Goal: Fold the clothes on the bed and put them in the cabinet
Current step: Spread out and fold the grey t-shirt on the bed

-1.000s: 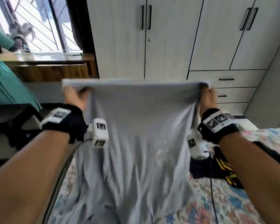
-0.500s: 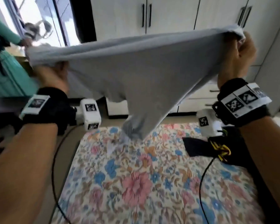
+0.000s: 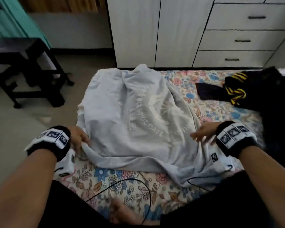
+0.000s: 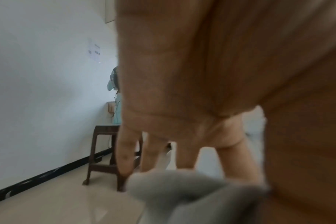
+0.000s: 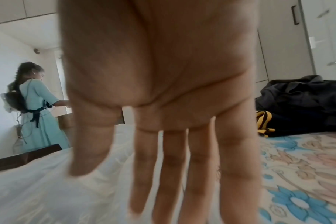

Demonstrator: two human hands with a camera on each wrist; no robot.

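The left hand (image 3: 78, 137) has straight, spread fingers (image 4: 125, 153) whose tips touch a raised fold at the near-left edge of the grey T-shirt (image 3: 135, 116); whether they pinch it I cannot tell. The right hand (image 3: 202, 134) is flat and open, its fingers (image 5: 171, 174) spread just over the shirt's near-right edge, holding nothing. The shirt lies spread but rumpled on the floral bed (image 3: 122, 183), print side up. Judging by this, folding has barely begun: no fold is made yet, and the dark clothes with yellow stripes (image 3: 237, 89) right of the shirt lie unfolded. Beyond the shirt stands the white cabinet (image 3: 155, 30), doors closed, with drawers (image 3: 245, 38). Left of the shirt, a dark stool (image 3: 26, 66) stands on the tiled floor.
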